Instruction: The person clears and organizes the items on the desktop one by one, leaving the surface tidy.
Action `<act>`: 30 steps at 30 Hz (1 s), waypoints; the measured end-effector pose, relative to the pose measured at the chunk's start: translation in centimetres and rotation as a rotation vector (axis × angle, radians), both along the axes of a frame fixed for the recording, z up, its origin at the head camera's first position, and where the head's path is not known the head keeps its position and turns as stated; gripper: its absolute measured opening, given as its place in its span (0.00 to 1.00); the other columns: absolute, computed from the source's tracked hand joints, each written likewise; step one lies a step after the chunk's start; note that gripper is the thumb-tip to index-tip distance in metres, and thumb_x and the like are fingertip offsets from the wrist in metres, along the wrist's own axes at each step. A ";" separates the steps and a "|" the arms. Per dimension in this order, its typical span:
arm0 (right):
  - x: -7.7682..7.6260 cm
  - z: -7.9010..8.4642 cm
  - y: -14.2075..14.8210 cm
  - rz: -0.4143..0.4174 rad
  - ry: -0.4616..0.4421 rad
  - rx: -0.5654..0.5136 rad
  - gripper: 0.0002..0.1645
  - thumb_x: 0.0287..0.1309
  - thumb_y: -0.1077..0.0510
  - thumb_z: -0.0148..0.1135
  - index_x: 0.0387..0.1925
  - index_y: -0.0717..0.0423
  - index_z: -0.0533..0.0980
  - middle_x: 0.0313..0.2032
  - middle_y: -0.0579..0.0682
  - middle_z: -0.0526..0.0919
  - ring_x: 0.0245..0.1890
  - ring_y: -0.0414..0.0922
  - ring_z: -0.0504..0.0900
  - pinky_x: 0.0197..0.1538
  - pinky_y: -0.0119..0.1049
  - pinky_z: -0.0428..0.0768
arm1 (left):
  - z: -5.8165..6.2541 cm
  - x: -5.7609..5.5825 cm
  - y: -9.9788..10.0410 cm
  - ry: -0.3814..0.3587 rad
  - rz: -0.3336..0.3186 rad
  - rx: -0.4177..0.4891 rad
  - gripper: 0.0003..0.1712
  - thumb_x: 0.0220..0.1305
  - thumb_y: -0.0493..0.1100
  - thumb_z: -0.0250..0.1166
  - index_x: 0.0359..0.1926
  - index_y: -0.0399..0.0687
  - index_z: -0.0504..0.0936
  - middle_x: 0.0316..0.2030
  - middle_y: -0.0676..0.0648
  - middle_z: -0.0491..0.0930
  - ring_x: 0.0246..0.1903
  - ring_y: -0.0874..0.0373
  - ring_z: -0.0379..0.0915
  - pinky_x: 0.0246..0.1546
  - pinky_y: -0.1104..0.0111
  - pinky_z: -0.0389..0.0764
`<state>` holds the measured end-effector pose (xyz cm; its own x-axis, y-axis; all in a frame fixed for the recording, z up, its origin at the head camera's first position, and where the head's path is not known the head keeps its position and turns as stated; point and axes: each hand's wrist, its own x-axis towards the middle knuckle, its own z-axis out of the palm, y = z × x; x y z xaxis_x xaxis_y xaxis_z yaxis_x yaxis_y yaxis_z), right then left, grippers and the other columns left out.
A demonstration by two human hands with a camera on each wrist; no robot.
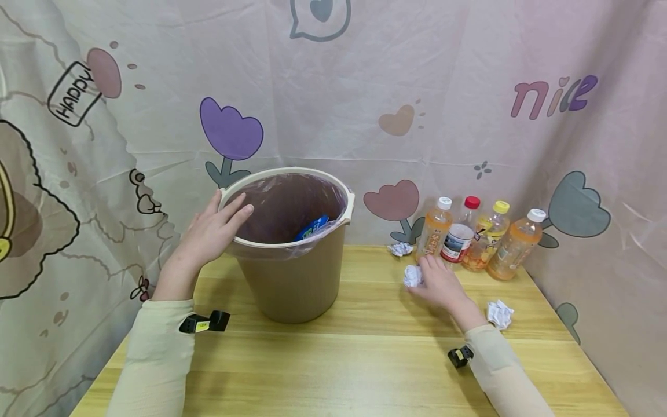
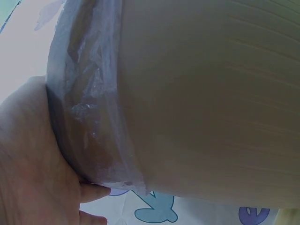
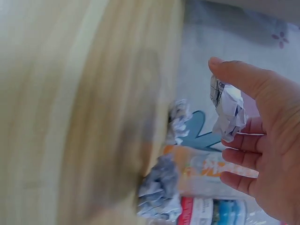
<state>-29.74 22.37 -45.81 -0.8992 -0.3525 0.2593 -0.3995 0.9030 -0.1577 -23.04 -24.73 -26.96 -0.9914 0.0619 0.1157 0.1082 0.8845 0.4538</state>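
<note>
A brown trash can (image 1: 292,284) with a cream rim and clear plastic liner (image 2: 93,89) stands left of centre. My left hand (image 1: 216,229) rests at the left side of its rim, fingers extended over the edge. My right hand (image 1: 443,284) pinches a crumpled paper ball (image 3: 229,110) between thumb and fingers, in front of the bottles. In the right wrist view, another crumpled paper (image 3: 161,190) lies below it on the table, and a further one (image 1: 400,249) sits by the back edge. One more paper ball (image 1: 500,314) lies beside my right wrist.
At the back right stand several bottles: an orange one with a white cap (image 1: 436,226), a red-capped one (image 1: 458,240), a yellow-capped one (image 1: 487,237) and another white-capped one (image 1: 516,246). A blue wrapper (image 1: 311,227) is inside the can. Printed cloth hangs behind the wooden table (image 1: 333,370).
</note>
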 end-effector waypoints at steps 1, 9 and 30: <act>0.1 0.2 -0.1 0.006 0.014 0.003 0.48 0.46 0.39 0.73 0.58 0.66 0.67 0.55 0.66 0.74 0.59 0.63 0.70 0.63 0.63 0.68 | 0.0 0.0 0.0 0.001 0.000 0.000 0.45 0.69 0.74 0.30 0.77 0.56 0.49 0.76 0.35 0.26 0.75 0.31 0.30 0.68 0.31 0.34; 0.7 2.1 -1.4 0.047 0.102 0.035 0.40 0.42 0.38 0.76 0.46 0.60 0.70 0.47 0.59 0.76 0.50 0.58 0.74 0.51 0.55 0.75 | 0.0 0.1 -0.1 0.005 0.001 -0.006 0.45 0.69 0.75 0.30 0.77 0.55 0.49 0.76 0.35 0.26 0.76 0.34 0.26 0.67 0.30 0.32; 2.7 7.7 -3.9 0.175 0.286 0.084 0.44 0.38 0.36 0.77 0.51 0.59 0.73 0.47 0.54 0.76 0.50 0.54 0.75 0.48 0.51 0.75 | 0.3 0.1 -0.1 -0.015 0.012 -0.073 0.47 0.67 0.77 0.29 0.77 0.57 0.49 0.76 0.36 0.27 0.75 0.36 0.18 0.68 0.31 0.28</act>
<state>-27.07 18.45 -38.11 -0.7183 -0.5256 0.4559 -0.5665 0.8222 0.0555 -22.92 -24.78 -26.63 -0.9937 0.0574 0.0964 0.0908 0.9164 0.3899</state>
